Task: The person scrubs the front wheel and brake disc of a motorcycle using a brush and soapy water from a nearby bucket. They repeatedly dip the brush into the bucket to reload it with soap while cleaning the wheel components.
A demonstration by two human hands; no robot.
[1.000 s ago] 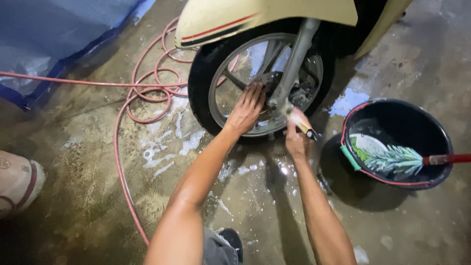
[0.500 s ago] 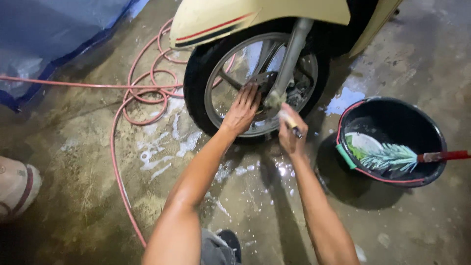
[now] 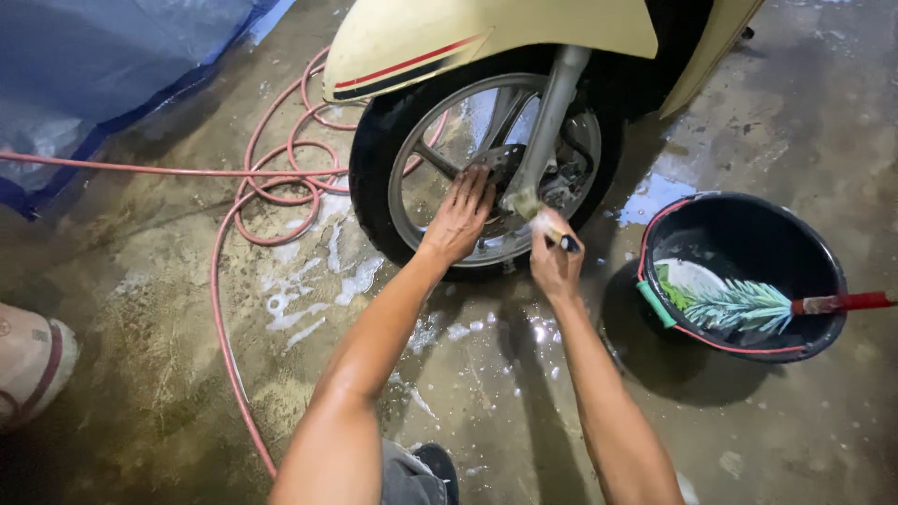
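Resting flat on the wheel, left hand; right hand grips a brush.

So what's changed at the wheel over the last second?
The right hand has moved its small brush up from beside the tyre to the base of the fork, by the hub. The left hand stays flat on the wheel. Bucket and hose lie as before.
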